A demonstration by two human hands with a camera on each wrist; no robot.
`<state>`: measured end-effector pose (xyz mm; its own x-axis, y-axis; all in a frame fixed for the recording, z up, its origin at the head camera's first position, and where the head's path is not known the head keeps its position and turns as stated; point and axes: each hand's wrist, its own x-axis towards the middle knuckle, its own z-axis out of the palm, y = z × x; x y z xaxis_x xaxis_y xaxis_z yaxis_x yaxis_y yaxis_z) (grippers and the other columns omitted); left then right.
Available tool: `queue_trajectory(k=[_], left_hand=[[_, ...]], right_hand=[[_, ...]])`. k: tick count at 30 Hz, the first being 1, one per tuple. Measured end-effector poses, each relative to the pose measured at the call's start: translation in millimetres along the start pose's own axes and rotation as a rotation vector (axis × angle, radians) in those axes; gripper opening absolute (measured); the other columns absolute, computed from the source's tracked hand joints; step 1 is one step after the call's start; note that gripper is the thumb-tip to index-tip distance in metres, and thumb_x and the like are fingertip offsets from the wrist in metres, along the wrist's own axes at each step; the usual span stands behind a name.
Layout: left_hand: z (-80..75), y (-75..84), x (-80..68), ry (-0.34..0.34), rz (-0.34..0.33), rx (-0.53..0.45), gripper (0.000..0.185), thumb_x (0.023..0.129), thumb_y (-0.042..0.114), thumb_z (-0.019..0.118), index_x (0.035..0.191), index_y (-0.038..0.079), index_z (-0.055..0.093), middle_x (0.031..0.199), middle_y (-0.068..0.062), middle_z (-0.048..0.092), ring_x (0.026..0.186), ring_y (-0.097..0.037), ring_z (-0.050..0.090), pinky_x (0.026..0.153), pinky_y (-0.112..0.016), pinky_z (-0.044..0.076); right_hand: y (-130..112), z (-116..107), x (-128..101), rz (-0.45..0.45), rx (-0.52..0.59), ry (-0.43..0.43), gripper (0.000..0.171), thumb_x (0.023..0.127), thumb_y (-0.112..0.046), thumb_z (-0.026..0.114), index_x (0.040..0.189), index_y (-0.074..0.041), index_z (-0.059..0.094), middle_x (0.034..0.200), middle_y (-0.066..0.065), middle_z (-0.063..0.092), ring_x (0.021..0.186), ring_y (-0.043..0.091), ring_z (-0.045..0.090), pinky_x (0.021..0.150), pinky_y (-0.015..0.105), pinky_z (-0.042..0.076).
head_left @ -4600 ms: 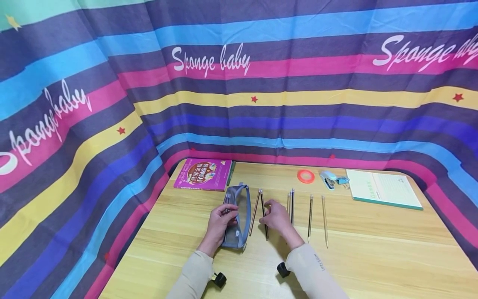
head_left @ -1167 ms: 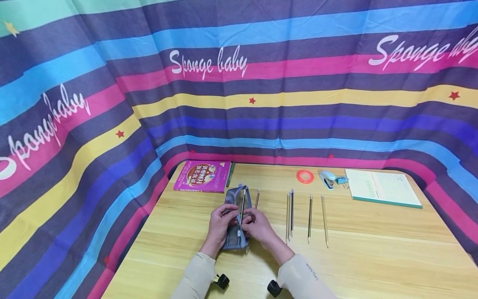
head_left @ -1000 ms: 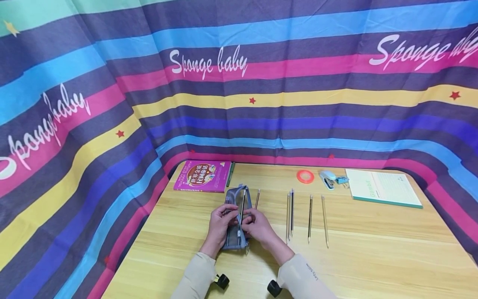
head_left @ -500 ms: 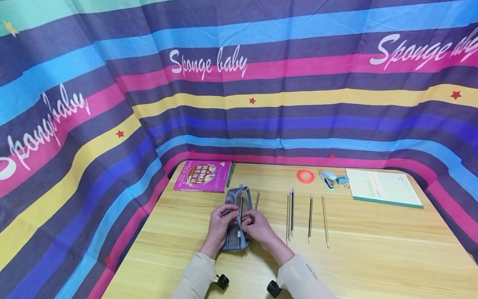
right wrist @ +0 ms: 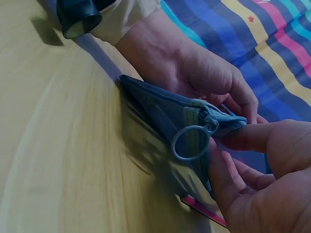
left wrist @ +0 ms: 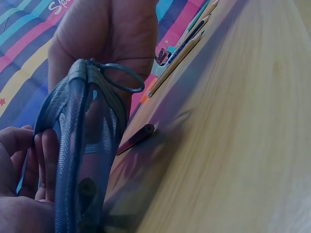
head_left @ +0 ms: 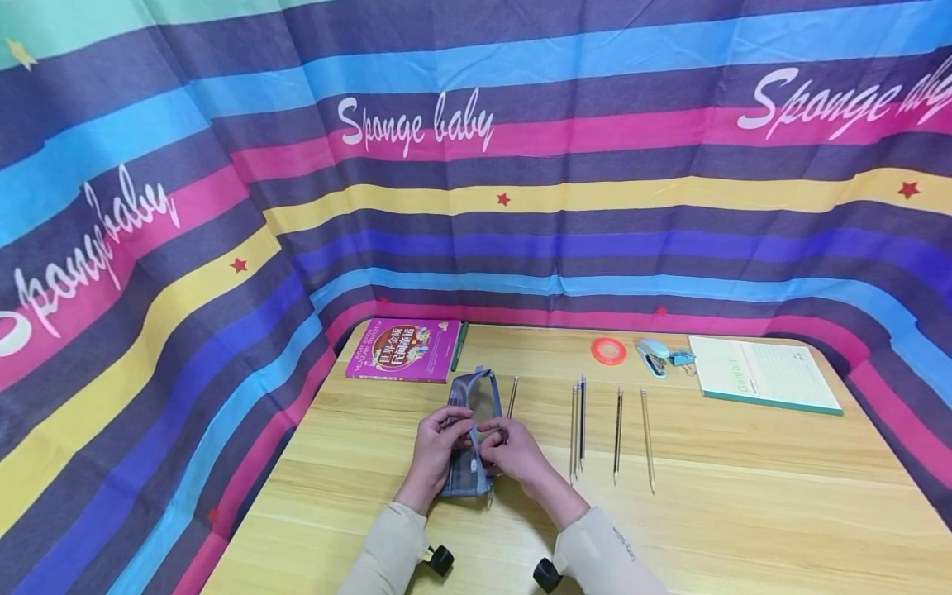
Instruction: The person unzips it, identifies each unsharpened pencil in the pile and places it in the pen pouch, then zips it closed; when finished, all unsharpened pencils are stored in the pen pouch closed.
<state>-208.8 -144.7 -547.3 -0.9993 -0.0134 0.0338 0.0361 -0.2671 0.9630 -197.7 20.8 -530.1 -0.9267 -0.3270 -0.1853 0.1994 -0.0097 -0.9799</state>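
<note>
A grey-blue mesh pencil case (head_left: pixel 467 479) stands on the table with its zipped mouth spread apart. My left hand (head_left: pixel 435 450) grips its left side, thumb and fingers at the rim. My right hand (head_left: pixel 513 450) is at the opposite rim; in the right wrist view its thumb and fingers (right wrist: pixel 243 138) pinch the edge near the zip's ring pull (right wrist: pixel 190 143). Through the mesh in the left wrist view a pencil end (left wrist: pixel 87 188) shows dimly inside. One dark reddish pencil (head_left: pixel 513 397) lies just right of the case, partly hidden by my right hand.
Several pencils (head_left: pixel 617 434) lie spaced out to the right. Along the back are a purple book (head_left: pixel 405 351), a red tape roll (head_left: pixel 608 351), a light blue stapler (head_left: pixel 654 358), a blue binder clip (head_left: pixel 681 359) and a notepad (head_left: pixel 769 376). Striped cloth hangs behind.
The right hand took a dark pencil from the table to the case's mouth. The pencil sank lower and no longer sticks out above the hands. The left hand stayed at the case.
</note>
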Motion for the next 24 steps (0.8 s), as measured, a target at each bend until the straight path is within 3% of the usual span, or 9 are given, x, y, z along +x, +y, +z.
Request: queue_trajectory(k=[9, 17, 24], left_hand=[[-2.9, -1.3, 0.5, -0.016, 0.027, 0.008, 0.025, 0.091, -0.003, 0.070, 0.110, -0.018, 0.064, 0.084, 0.005, 0.070, 0.062, -0.005, 0.065, 0.060, -0.020, 0.059], [-3.2, 2.2, -0.8, 0.004, 0.015, 0.001, 0.033, 0.090, -0.005, 0.069, 0.115, -0.025, 0.058, 0.080, 0.004, 0.069, 0.058, -0.006, 0.063, 0.057, -0.021, 0.058], [-7.7, 2.9, -0.8, -0.001, 0.023, 0.013, 0.019, 0.090, -0.005, 0.070, 0.107, -0.013, 0.068, 0.082, 0.004, 0.070, 0.060, -0.005, 0.064, 0.060, -0.021, 0.059]], right_hand=[[-7, -10, 1, -0.010, 0.020, 0.031, 0.045, 0.092, 0.009, 0.066, 0.135, 0.010, 0.053, 0.093, 0.006, 0.055, 0.074, 0.021, 0.070, 0.073, 0.039, 0.066], [-24, -28, 2, -0.104, -0.065, 0.196, 0.039, 0.092, 0.008, 0.066, 0.130, 0.006, 0.061, 0.096, 0.014, 0.063, 0.068, 0.024, 0.069, 0.070, 0.050, 0.066], [-19, -39, 11, -0.055, -0.020, 0.236, 0.041, 0.093, 0.009, 0.065, 0.133, 0.005, 0.059, 0.103, 0.019, 0.063, 0.077, 0.032, 0.071, 0.076, 0.051, 0.065]])
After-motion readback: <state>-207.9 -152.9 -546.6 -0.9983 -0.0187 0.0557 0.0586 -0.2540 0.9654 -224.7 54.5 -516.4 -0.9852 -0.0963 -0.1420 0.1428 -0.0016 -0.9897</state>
